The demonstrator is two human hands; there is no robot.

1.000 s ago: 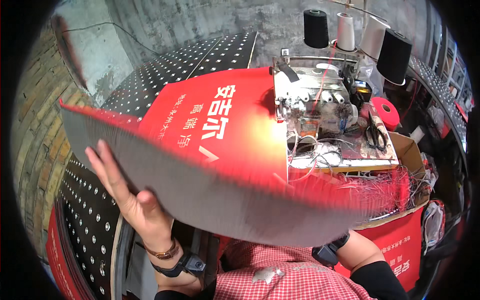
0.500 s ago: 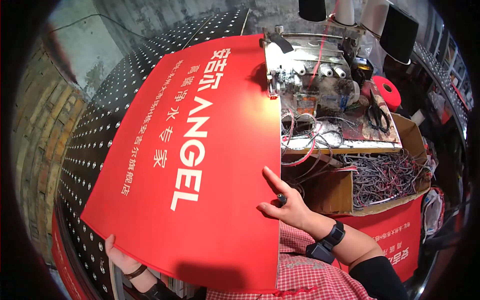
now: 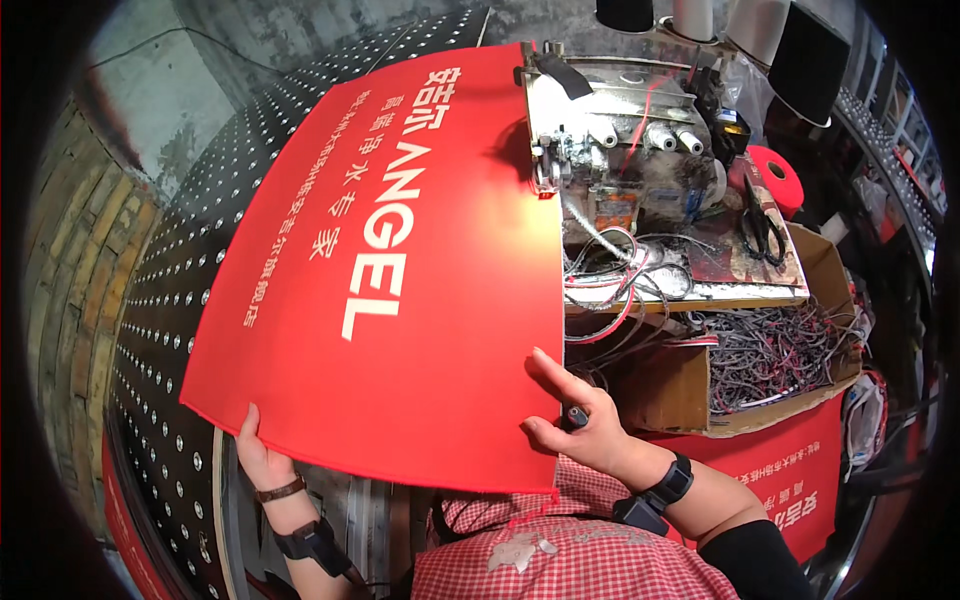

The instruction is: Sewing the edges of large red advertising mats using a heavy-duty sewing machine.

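A large red mat [image 3: 400, 280] with pale lettering lies flat across the black studded table [image 3: 170, 300], its far right corner against the sewing machine [image 3: 620, 140]. My left hand [image 3: 258, 455] grips the mat's near left edge from below, thumb on top. At the mat's near right edge rests my right hand [image 3: 575, 420], index finger stretched along it and a small dark object between the fingers.
A cardboard box [image 3: 760, 360] full of thread and cord scraps sits right of the machine. Scissors [image 3: 762, 215] and a red tape roll [image 3: 780, 178] lie on the machine's table. Thread cones [image 3: 760, 25] stand behind. More red mats [image 3: 780, 470] hang at the lower right.
One second ago the mat was lifted, grey underside toward me. It has been turned printed side up and laid flat, and my right hand has come onto its right edge.
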